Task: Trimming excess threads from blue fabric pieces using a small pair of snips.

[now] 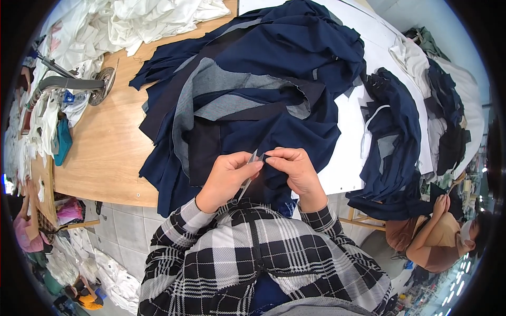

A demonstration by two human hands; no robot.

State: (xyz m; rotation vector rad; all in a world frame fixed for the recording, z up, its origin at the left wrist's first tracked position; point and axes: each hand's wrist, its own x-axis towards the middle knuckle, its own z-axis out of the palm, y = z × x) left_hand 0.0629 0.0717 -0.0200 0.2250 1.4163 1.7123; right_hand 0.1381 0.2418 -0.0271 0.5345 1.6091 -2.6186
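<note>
Speaker one: Your left hand [227, 176] is closed around small metal snips [253, 157], in front of your body, just above the near edge of the work. Thumb and fingers cover their middle.

Speaker two: Which way do they lie?

Speaker one: Their long axis runs steeply through your grip, leaning a little to the right. The pointed end stands out past your thumb, aimed away from you toward the heap. The other end comes out below your palm, toward your plaid shirt [221, 247].

Speaker two: And your right hand [295, 167]?

Speaker one: Its thumb and forefinger are pinched together just beside the snips' tip, gripping a small edge of navy cloth [295, 45]. Whether the blades touch that edge is too small to tell.

Speaker two: How does the cloth lie?

Speaker one: In a big, loose heap beyond your hands, its longer spread slanting from near left to far right. A grey inner side [192, 95] shows around an oval opening whose long axis runs mainly left to right. On your left, the heap covers part of a wooden tabletop [100, 152]; on your right, a white surface [342, 163].

Speaker two: What else surrounds you?

Speaker one: White fabric [142, 21] is piled at the far left. A second navy bundle [392, 131] stretches lengthwise at your right, and beyond its near end sits a co-worker [437, 242].
</note>
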